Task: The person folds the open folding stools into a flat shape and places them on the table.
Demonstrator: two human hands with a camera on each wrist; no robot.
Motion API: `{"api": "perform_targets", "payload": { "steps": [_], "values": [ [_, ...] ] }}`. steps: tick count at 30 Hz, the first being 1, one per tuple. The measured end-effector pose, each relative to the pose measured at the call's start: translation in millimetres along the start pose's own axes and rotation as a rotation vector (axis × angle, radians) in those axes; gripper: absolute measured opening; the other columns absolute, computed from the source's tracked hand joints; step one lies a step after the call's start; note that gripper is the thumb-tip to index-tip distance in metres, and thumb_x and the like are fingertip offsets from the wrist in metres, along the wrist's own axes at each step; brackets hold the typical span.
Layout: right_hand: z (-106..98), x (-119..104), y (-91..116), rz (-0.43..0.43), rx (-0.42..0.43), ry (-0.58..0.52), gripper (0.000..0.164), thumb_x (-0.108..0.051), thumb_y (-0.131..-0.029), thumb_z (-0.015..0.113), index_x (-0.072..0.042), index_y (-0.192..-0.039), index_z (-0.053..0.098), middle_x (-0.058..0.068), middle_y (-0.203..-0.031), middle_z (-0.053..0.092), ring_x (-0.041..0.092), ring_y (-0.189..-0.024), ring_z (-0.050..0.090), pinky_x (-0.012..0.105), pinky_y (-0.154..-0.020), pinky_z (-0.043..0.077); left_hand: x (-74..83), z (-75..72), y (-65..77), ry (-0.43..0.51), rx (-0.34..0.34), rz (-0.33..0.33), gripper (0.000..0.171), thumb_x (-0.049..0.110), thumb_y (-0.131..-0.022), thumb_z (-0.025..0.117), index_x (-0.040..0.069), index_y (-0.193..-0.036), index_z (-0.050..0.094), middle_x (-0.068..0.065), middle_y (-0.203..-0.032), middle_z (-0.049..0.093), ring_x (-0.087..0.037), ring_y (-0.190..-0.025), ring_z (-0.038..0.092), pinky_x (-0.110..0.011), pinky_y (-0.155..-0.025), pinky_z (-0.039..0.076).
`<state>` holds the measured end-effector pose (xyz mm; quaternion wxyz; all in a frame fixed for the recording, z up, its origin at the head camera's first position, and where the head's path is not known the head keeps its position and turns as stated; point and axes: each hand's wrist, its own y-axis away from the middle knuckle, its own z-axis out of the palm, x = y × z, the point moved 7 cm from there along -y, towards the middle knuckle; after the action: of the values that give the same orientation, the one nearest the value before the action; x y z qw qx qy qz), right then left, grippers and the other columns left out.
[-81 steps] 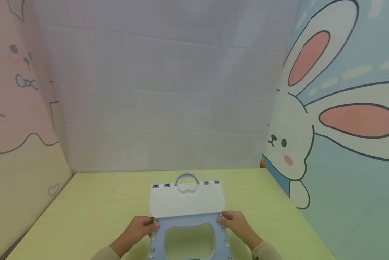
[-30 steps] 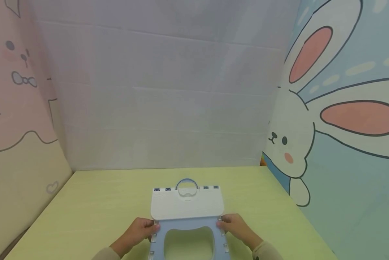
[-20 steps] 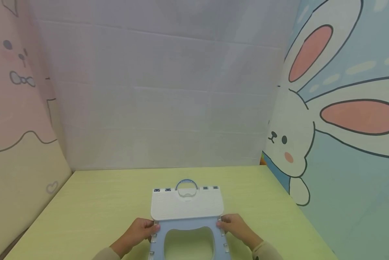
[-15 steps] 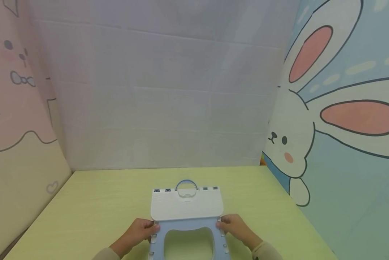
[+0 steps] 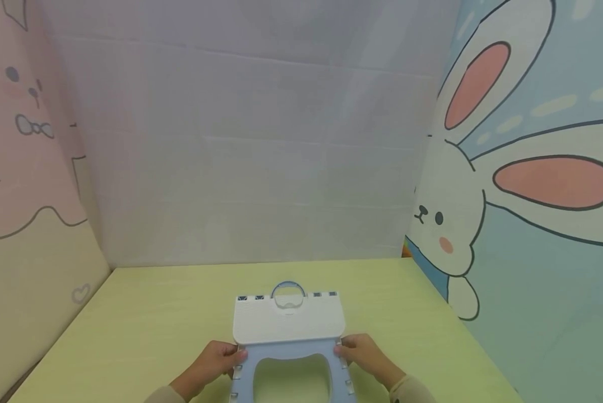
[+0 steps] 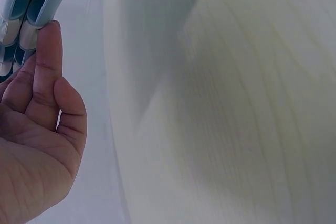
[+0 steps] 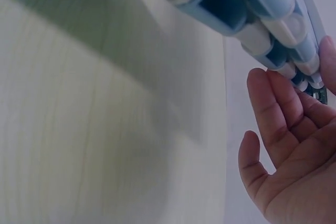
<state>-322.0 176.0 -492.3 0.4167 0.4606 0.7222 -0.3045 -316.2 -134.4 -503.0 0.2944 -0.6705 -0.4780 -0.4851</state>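
A folding step stool (image 5: 288, 322), folded flat, is held up near the front of the table in the head view. Its white top panel carries a blue carry handle (image 5: 288, 284), and below is a light blue frame around a large opening. The stool's lower end runs out of the picture. My left hand (image 5: 214, 361) grips its left edge, thumb on the blue face. On the opposite edge my right hand (image 5: 364, 352) pinches it likewise. Both wrist views show fingers against the folded hinge edge (image 6: 39, 3), a row of white and blue knuckles (image 7: 273, 30).
A pale yellow table (image 5: 170, 302) with wood grain stretches under the stool. White sheeting (image 5: 261, 168) closes off the back. Cartoon-printed panels stand on both sides, a pink and cream one (image 5: 34, 246) at left and a blue rabbit one (image 5: 533, 291) at right.
The stool and both hands have sunk slightly lower in the head view since the earliest frame. Both grips stay the same, and the head camera has shifted a little.
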Motion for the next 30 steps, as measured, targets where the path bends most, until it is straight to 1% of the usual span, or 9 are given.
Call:
{"api": "perform_targets", "payload": {
  "steps": [1,4,6,9,13,16,21,25,30],
  "values": [
    [0,2,1,0.036,0.01,-0.006,0.035,-0.023,-0.09,0.065,0.011,-0.098,0.066,0.005,-0.082,0.068,0.014,-0.073,0.059,0.032,-0.065,0.05,-0.3,0.4,0.2,0.004,-0.001,-0.001,0.04,0.029,-0.093,0.062,-0.01,-0.099,0.067,-0.01,-0.081,0.07,-0.015,-0.068,0.06,-0.036,-0.064,0.05],
    [1,3,1,0.068,0.026,0.0,0.029,-0.015,-0.091,0.062,0.013,-0.098,0.065,0.01,-0.083,0.068,0.016,-0.074,0.059,0.034,-0.066,0.05,-0.3,1.2,0.2,0.007,-0.002,0.002,0.039,0.029,-0.093,0.062,-0.01,-0.098,0.067,-0.01,-0.081,0.07,-0.015,-0.068,0.06,-0.035,-0.063,0.049],
    [2,4,2,0.077,0.032,0.011,0.027,-0.014,-0.092,0.061,0.013,-0.097,0.065,0.01,-0.083,0.068,0.015,-0.073,0.059,0.034,-0.066,0.05,-0.6,1.8,-0.1,0.01,-0.002,0.003,0.039,0.028,-0.093,0.062,-0.01,-0.098,0.067,-0.01,-0.08,0.07,-0.015,-0.067,0.06,-0.034,-0.063,0.049],
    [2,6,2,0.085,0.032,0.017,0.027,-0.015,-0.091,0.062,0.011,-0.096,0.066,0.008,-0.082,0.068,0.015,-0.073,0.059,0.034,-0.066,0.049,-2.5,3.0,-1.0,0.008,0.0,-0.005,0.038,0.028,-0.093,0.062,-0.01,-0.097,0.067,-0.009,-0.079,0.07,-0.015,-0.067,0.059,-0.034,-0.063,0.049],
    [2,6,3,0.082,0.023,0.003,0.03,-0.019,-0.09,0.064,0.01,-0.096,0.066,0.007,-0.081,0.067,0.016,-0.073,0.059,0.034,-0.066,0.049,-6.3,4.0,-1.5,-0.009,0.01,-0.035,0.037,0.029,-0.093,0.062,-0.008,-0.097,0.068,-0.009,-0.08,0.07,-0.015,-0.068,0.059,-0.034,-0.064,0.048],
    [1,6,3,0.088,0.021,0.004,0.031,-0.021,-0.09,0.064,0.009,-0.097,0.067,0.007,-0.082,0.067,0.017,-0.073,0.059,0.035,-0.066,0.049,-6.3,4.1,-2.5,-0.01,0.016,-0.031,0.037,0.029,-0.093,0.062,-0.008,-0.096,0.068,-0.007,-0.08,0.069,-0.014,-0.069,0.058,-0.033,-0.064,0.048],
    [-1,7,2,0.094,0.033,0.013,0.03,-0.019,-0.091,0.063,0.01,-0.097,0.066,0.006,-0.082,0.067,0.016,-0.073,0.058,0.034,-0.066,0.049,-5.1,5.4,-5.2,0.006,0.026,-0.021,0.034,0.025,-0.093,0.062,-0.009,-0.095,0.068,-0.005,-0.08,0.069,-0.013,-0.069,0.057,-0.033,-0.063,0.047],
    [-1,8,2,0.1,0.039,0.02,0.029,-0.019,-0.091,0.063,0.01,-0.096,0.066,0.006,-0.081,0.066,0.015,-0.073,0.057,0.035,-0.066,0.049,-8.4,7.0,-5.6,0.018,0.029,-0.021,0.033,0.022,-0.094,0.061,-0.01,-0.093,0.067,-0.004,-0.077,0.069,-0.013,-0.067,0.057,-0.032,-0.061,0.047],
    [1,12,4,0.126,0.042,0.028,0.028,-0.02,-0.091,0.063,0.007,-0.094,0.067,0.004,-0.08,0.065,0.014,-0.071,0.056,0.035,-0.065,0.048,-12.4,9.2,-4.7,0.013,0.031,-0.031,0.035,0.025,-0.094,0.061,-0.009,-0.091,0.067,-0.003,-0.076,0.068,-0.013,-0.065,0.056,-0.032,-0.06,0.046]
  ]
}}
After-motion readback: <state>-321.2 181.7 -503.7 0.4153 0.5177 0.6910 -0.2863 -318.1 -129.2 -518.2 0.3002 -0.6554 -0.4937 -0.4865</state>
